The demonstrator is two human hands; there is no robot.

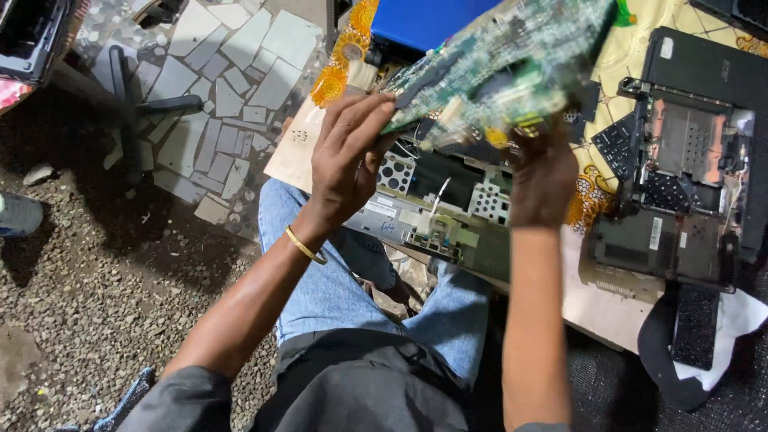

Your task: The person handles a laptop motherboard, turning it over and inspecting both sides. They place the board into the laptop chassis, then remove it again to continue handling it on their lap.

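A green circuit board point(504, 60) is lifted above the table, tilted and blurred. My left hand point(348, 156) grips its left edge, thumb and fingers on the board, a gold bangle on the wrist. My right hand point(544, 180) holds the board's lower right edge from below. Beneath the board lies an opened laptop base point(436, 212) with a perforated metal frame and a loose white cable.
A second dismantled black laptop chassis point(688, 168) lies at the right on a yellow flowered cloth point(616, 56). A blue box point(416, 20) stands at the back. A black keypad piece point(694, 324) rests on white paper. Gravel and broken tiles point(224, 104) cover the ground at left.
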